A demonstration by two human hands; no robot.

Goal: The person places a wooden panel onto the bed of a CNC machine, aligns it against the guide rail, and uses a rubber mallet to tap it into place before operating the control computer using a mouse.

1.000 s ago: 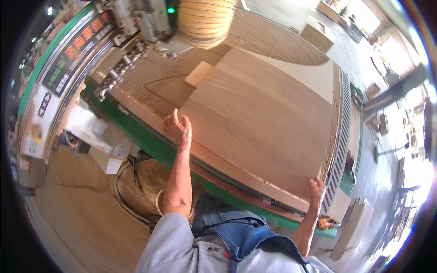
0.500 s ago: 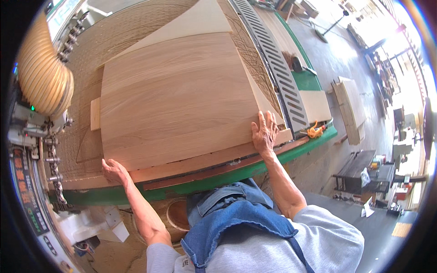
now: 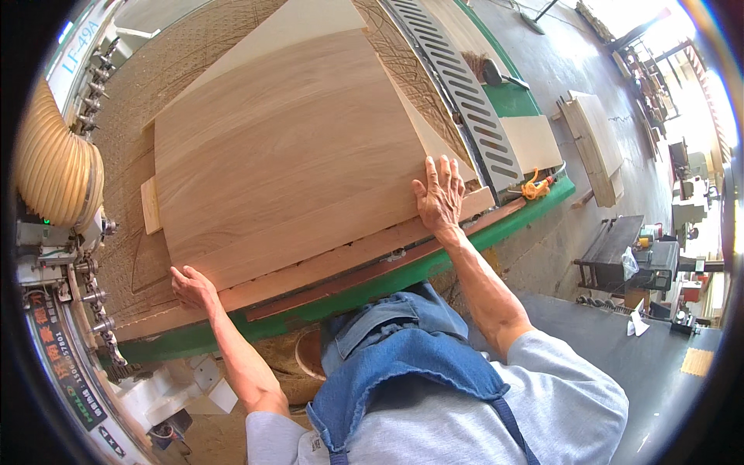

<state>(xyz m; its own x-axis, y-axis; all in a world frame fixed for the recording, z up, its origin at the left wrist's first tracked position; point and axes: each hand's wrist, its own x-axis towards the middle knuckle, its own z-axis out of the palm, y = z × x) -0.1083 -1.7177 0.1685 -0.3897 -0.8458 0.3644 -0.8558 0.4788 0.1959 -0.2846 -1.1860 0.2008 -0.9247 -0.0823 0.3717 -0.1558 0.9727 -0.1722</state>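
A large flat wooden panel [image 3: 287, 147] with brown grain lies over a paler board [image 3: 287, 39]. At its near left corner, my left hand [image 3: 194, 290] is closed around the edge, its fingertips partly hidden. My right hand [image 3: 440, 195] rests flat on the near right corner with fingers spread. Along the panel's near edge runs a wooden strip [image 3: 333, 260], and a small pale wood block [image 3: 150, 205] sits against the left edge.
A ribbed yellow hose [image 3: 58, 167] and a row of metal tool holders [image 3: 94, 298] stand at left. A slotted grey rail [image 3: 465, 97] borders the bed at right, near an orange coiled cord [image 3: 535, 186] and a brush [image 3: 496, 71]. Stacked boards [image 3: 593, 143] stand beyond.
The whole view has tilted and shifted slightly. Both hands remain at the same panel corners, and the panel shows no clear movement against the block or strip.
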